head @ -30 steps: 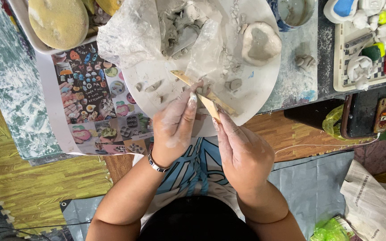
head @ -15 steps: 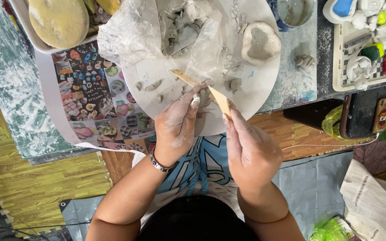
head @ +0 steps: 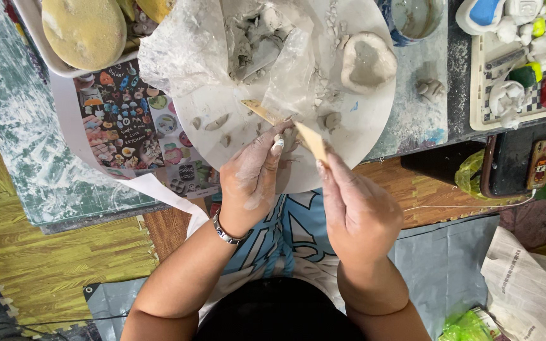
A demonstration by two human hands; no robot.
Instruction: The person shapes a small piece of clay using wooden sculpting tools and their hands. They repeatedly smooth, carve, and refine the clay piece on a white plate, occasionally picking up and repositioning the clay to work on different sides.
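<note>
The right hand held a flat wooden modelling tool, fingers pinched on its broad end, its thin tip reaching across the round white board. The left hand, dusted with clay, had its fingers closed round a small grey clay piece just beside the tool. A heart-shaped clay dish lay further up the board, near crumpled plastic wrap over a clay lump.
</note>
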